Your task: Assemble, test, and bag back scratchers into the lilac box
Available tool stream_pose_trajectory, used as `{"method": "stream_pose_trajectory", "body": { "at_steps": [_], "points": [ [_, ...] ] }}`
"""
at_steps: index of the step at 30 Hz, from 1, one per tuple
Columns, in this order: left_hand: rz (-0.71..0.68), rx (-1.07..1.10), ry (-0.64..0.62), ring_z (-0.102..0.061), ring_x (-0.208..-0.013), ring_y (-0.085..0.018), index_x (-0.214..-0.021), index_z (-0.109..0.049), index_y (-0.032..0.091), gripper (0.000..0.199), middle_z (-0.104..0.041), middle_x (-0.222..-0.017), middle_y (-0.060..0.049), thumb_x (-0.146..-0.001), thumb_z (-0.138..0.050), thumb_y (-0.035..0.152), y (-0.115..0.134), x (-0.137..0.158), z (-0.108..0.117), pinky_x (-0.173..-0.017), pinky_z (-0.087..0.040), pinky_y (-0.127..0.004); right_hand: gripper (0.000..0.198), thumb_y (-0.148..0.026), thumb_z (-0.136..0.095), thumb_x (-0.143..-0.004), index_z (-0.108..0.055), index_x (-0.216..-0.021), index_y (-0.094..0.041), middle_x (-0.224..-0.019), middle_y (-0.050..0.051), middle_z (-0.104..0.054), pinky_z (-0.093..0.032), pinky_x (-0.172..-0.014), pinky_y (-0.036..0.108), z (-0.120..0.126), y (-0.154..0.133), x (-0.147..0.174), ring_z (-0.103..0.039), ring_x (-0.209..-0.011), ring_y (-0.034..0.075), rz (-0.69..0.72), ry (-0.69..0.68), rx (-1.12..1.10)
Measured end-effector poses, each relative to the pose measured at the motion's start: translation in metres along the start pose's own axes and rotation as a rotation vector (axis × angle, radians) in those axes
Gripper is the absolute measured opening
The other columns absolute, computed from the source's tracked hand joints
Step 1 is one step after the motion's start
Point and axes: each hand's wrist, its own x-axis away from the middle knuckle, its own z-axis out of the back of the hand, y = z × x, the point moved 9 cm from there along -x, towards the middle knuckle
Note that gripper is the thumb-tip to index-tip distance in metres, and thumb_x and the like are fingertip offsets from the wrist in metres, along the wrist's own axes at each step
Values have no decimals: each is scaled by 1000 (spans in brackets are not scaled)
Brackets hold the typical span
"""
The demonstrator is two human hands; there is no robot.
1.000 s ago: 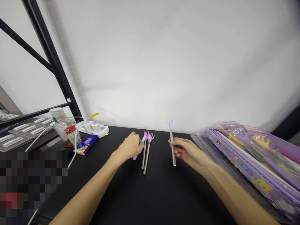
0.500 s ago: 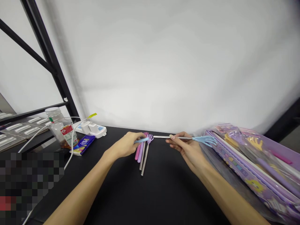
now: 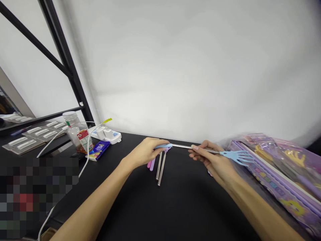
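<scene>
My left hand (image 3: 145, 152) is closed around the light-blue handle of a back scratcher. My right hand (image 3: 210, 157) pinches its silver rod near the claw end. The back scratcher's blue claw-shaped head (image 3: 238, 156) points right, beyond my right fingers. Rod and handle meet in line, just right of my left fingertips. Below my left hand, two silver rods (image 3: 162, 169) lie on the black table, the right one with a purple claw at its far end. Beside them are a pink handle (image 3: 149, 164) and a purple handle (image 3: 152, 163), their upper parts hidden by my hand.
A purple box (image 3: 271, 180) with plastic-wrapped back scratchers stands at right. At left are a clear jar (image 3: 75, 134), a blue snack packet (image 3: 99, 150), a white power strip (image 3: 115, 136) and a cable (image 3: 86, 160). A white wall (image 3: 175, 83) rises behind the table.
The blue handle and silver rod, apart before, now meet end to end. My left hand has turned the handle in line with the rod. The view has shifted slightly left.
</scene>
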Motion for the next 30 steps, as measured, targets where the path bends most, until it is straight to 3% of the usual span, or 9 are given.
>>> {"method": "stream_pose_trajectory", "body": {
  "at_steps": [3,7,14,18,21,24,26,30],
  "points": [
    [-41,24,-2,-68,-92,-17,-122,-68,22,29,-74,-107,-5,-98,-53,29,5,0,-2,-85,-50,-27,34,-41,-85,-68,-59,-65,-19,-70,5,-73,-51,-54,24,4,0,-2,-67,-60,15,-27,-81,34],
    [-71,30,38,-68,-84,-17,-121,-69,21,31,-75,-98,-7,-97,-54,34,12,1,-5,-80,-50,-27,36,-43,-86,-65,-59,-66,-19,-67,5,-72,-51,-51,25,9,-8,-2,-65,-56,16,30,-94,91],
    [-120,-42,-92,-60,-68,-14,-103,-69,18,27,-68,-77,-2,-101,-45,29,37,1,-35,-69,-44,-24,39,-51,-82,-68,-57,-64,-22,-61,2,-68,-52,-52,29,-21,-12,10,-61,-51,16,57,-190,294],
    [-67,-24,-82,-61,-72,-14,-104,-68,19,26,-69,-82,-2,-101,-44,31,35,-2,-33,-70,-44,-24,42,-57,-80,-66,-59,-65,-21,-59,2,-66,-50,-50,28,-23,-11,8,-59,-50,15,30,-205,341],
    [-40,-49,-48,-65,-81,-17,-111,-68,19,27,-73,-93,-5,-100,-48,33,26,-2,-21,-76,-46,-26,44,-58,-80,-67,-62,-78,-20,-65,3,-68,-51,-53,27,-6,-9,1,-64,-57,17,-18,-186,224],
    [3,-75,-6,-67,-90,-19,-115,-68,20,29,-74,-103,-6,-99,-49,34,12,-1,-7,-81,-47,-27,47,-62,-77,-68,-65,-87,-20,-73,5,-71,-53,-57,28,24,-20,-7,-68,-62,18,18,-48,143],
    [15,-98,-8,-67,-91,-19,-115,-69,22,28,-74,-106,-6,-98,-51,35,6,0,-3,-81,-47,-27,45,-59,-78,-69,-69,-88,-20,-75,6,-72,-54,-60,30,35,-30,-7,-68,-64,19,69,-19,282],
    [-24,-160,-64,-67,-84,-18,-113,-70,23,28,-73,-96,-5,-99,-50,35,7,0,-9,-76,-46,-26,32,-51,-74,-77,-74,-86,-20,-73,4,-72,-50,-58,30,21,-35,-2,-65,-57,19,138,-157,763]
  ]
}}
